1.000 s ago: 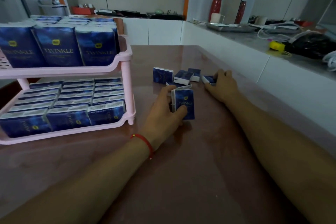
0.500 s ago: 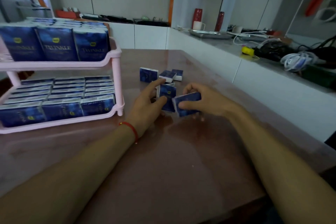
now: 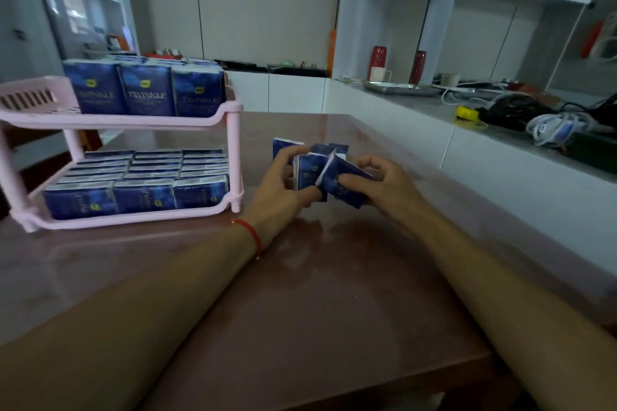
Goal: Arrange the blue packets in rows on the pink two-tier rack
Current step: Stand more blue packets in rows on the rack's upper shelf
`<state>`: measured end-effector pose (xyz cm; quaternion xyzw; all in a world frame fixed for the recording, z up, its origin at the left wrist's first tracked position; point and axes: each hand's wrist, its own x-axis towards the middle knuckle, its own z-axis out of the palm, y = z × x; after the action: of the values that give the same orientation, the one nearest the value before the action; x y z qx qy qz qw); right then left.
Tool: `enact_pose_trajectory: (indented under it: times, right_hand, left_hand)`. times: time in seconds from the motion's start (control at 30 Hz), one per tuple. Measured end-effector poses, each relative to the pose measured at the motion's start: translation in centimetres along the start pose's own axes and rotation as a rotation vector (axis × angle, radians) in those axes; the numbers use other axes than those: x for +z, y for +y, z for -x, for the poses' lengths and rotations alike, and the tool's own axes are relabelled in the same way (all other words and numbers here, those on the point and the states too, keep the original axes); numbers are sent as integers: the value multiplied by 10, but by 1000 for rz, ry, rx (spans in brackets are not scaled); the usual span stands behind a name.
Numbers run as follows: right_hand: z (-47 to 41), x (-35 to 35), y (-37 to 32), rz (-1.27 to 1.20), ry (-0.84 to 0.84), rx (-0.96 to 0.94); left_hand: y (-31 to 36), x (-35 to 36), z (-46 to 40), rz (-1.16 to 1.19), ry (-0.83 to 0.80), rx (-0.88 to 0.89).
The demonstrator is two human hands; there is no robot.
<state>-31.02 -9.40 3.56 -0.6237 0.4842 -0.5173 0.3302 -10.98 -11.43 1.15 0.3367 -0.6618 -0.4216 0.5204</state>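
A pink two-tier rack (image 3: 233,130) stands on the brown table at the left. Rows of upright blue packets (image 3: 147,90) fill its upper tier, and more blue packets (image 3: 143,177) lie in rows on the lower tier. Right of the rack, my left hand (image 3: 280,190) holds an upright blue packet (image 3: 309,173) on the table. My right hand (image 3: 384,185) grips a tilted blue packet (image 3: 337,177) that leans against the upright one. A few loose blue packets (image 3: 283,145) lie just behind my hands, partly hidden.
The brown table (image 3: 300,294) stretches toward me, with its front edge at the lower right. A white counter (image 3: 484,157) runs along the right side, carrying a metal tray, cups, red vases and tangled cables.
My right hand picked a packet from the loose pile and brought it left against the packet in my left hand. The camera tilted up and the view shifted right.
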Motion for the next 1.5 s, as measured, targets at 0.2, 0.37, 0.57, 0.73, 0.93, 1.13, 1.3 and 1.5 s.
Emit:
enact_pose_trajectory:
  times: [0.2,0.37,0.57,0.73,0.93,1.13,1.3,1.5]
  right_hand:
    - [16,18,-8,-157,20,42]
    - [35,29,-38,94,5,-94]
    - [49,66,-98,489,-128,-268]
    - [46,122,-159,665,-326,-480]
    - [24,176,-209,685,-500,-435]
    - [-16,205,-269,590,-459,-494]
    - [-74,242,-295,572,-441,-476]
    - [-142,291,-280,727,-529,-378]
  left_hand:
    - [15,3,14,-118,33,100]
    - [48,-10,25,-219,-95,145]
    - [79,-76,68,-345,-91,216]
    - [97,-136,107,-374,0,245]
    - [110,-201,127,-338,131,221]
    - [96,-251,121,-524,754,395]
    - [40,-257,118,-770,740,178]
    - [27,-268,114,-734,744,103]
